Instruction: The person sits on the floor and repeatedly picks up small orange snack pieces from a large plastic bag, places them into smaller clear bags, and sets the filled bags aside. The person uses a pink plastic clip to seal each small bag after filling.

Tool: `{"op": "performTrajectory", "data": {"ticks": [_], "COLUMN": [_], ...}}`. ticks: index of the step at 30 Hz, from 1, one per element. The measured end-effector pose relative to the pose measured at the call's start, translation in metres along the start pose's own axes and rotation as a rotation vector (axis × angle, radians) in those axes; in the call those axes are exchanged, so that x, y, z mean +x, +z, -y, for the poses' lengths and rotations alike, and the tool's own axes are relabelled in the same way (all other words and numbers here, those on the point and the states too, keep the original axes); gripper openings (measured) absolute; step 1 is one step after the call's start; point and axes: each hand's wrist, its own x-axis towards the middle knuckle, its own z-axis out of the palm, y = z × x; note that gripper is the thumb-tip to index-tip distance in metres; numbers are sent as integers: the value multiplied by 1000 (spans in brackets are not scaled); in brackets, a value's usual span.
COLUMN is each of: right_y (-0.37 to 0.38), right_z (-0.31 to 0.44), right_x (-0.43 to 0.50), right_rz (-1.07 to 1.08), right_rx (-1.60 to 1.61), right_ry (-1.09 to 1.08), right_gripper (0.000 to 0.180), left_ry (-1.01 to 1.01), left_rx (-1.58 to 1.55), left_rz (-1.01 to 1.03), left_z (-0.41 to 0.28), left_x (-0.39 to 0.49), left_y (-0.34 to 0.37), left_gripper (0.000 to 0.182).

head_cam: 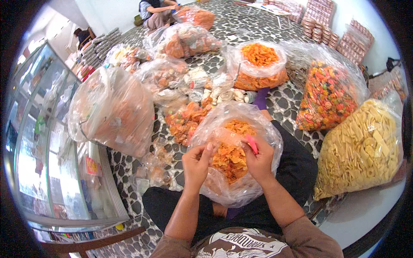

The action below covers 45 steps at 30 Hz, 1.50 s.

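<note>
A large clear plastic bag stands open in front of my crossed legs, with orange crisps inside. Over its mouth, my left hand pinches one side of a small clear plastic bag between thumb and fingers. My right hand is at the other side of that small bag and grips a small pink object, whose kind I cannot tell. The right fingertips' contact with the small bag is partly hidden.
Left stand a big filled plastic bag and a glass display case. Small packed snacks lie ahead. A bag of orange puffs, colourful snacks and yellow strips stand right. Another person sits far back.
</note>
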Motion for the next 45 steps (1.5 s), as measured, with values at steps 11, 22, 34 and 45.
{"op": "performTrajectory", "data": {"ticks": [11, 22, 34, 45], "right_y": [64, 76, 74, 69], "right_z": [41, 29, 19, 10], "right_x": [-4, -12, -4, -5], "right_rz": [183, 246, 202, 166], "right_rx": [26, -22, 15, 6], "right_ry": [-237, -86, 27, 117], "right_gripper": [18, 12, 11, 10], "left_ry": [-38, -326, -381, -426], "left_rx": [-583, -872, -309, 25], "left_rz": [-317, -929, -516, -676], "left_z": [50, 214, 263, 339], "left_x": [2, 58, 140, 209], "left_y": [-73, -184, -102, -106], "left_gripper": [20, 37, 54, 39]}}
